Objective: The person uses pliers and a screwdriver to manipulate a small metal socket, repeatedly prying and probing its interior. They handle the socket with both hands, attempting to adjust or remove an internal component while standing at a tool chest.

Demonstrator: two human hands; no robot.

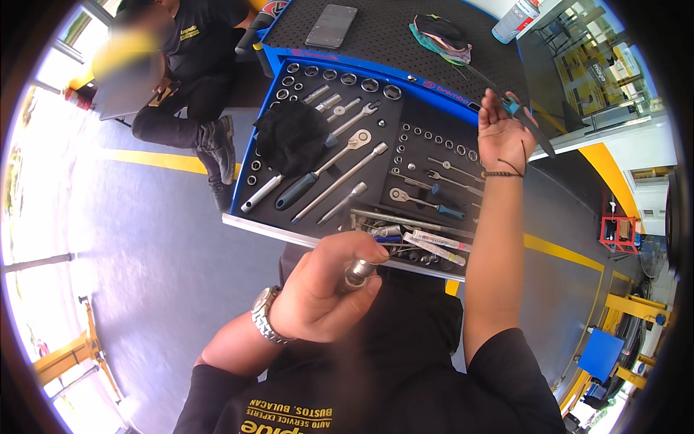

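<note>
In front of my chest, my left hand is closed, its thumb and forefinger pinching a small chrome socket. My right hand is raised at the drawer's right side, palm showing. Between its thumb and fingers sits a screwdriver-like tool with a thin shaft and a dark and teal handle. Below both hands is the pulled-out tool drawer, its dark foam holding rows of sockets, a large ratchet and a smaller ratchet. A black cloth covers some tools at the left.
On the blue cabinet's perforated top lie a dark phone, a bunched cloth and a spray can. Tubes and loose tools fill the drawer's near compartment. Another person sits at the far left.
</note>
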